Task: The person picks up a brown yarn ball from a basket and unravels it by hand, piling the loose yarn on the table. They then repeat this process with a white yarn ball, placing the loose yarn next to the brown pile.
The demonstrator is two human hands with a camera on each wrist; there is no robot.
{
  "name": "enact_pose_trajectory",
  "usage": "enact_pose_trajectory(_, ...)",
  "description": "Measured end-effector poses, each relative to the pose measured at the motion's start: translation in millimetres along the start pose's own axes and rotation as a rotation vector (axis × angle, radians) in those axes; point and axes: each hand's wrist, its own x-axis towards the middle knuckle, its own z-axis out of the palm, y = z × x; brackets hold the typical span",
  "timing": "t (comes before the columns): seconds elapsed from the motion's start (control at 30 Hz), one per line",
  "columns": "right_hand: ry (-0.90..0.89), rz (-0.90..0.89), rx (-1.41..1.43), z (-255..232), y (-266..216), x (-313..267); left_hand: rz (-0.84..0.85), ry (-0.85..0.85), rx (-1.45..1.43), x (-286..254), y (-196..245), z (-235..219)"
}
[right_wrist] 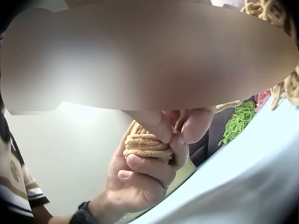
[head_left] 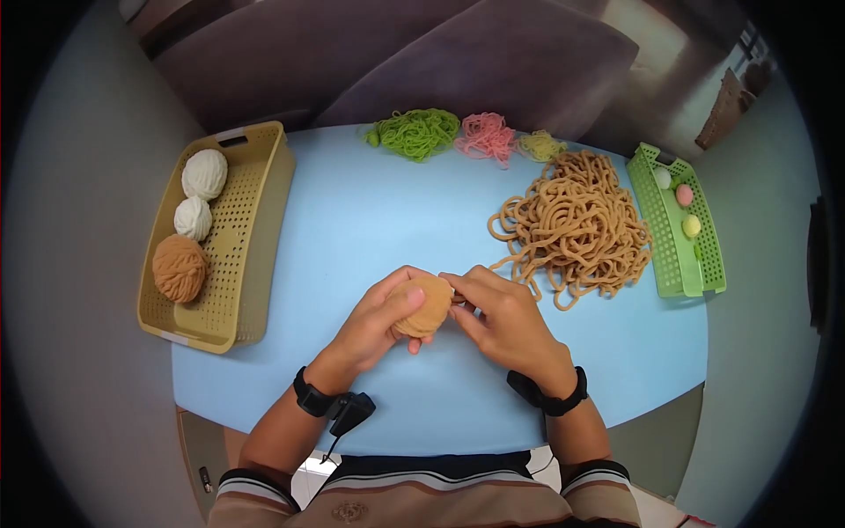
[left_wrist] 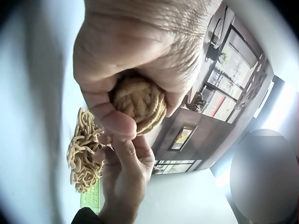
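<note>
A small ball of tan yarn (head_left: 426,308) is gripped in my left hand (head_left: 370,326), thumb across its near side. Wound strands show on the ball (left_wrist: 140,102) in the left wrist view, with the fingers curled around it. Just right of the ball, my right hand (head_left: 510,317) pinches a tan strand (right_wrist: 180,122) between thumb and finger. Part of that hand is hidden by a blurred patch in the right wrist view. Beyond it, a large loose pile of thick tan yarn (head_left: 581,224) lies on the table, one strand trailing toward the right hand.
On the left, an olive basket (head_left: 255,264) holds two white yarn balls (head_left: 204,174) and a brown one (head_left: 180,268). A green basket (head_left: 669,255) with small pastel balls stands at right. Loose green (head_left: 418,134), pink (head_left: 486,137) and pale yellow yarn (head_left: 541,145) lie along the blue table's far edge.
</note>
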Motion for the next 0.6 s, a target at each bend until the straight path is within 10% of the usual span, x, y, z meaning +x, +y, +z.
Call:
enact_pose_trajectory(0.27,0.086,-0.041,-0.074,1.0,7.4,1.8,0.092,0.245,-0.047,9.4,-8.6,6.2)
enact_pose_trajectory(0.6,0.683,0.097,0.257,-18.7,19.5,-10.8,0.014,0.039,0.193,-5.8,-2.5,4.0)
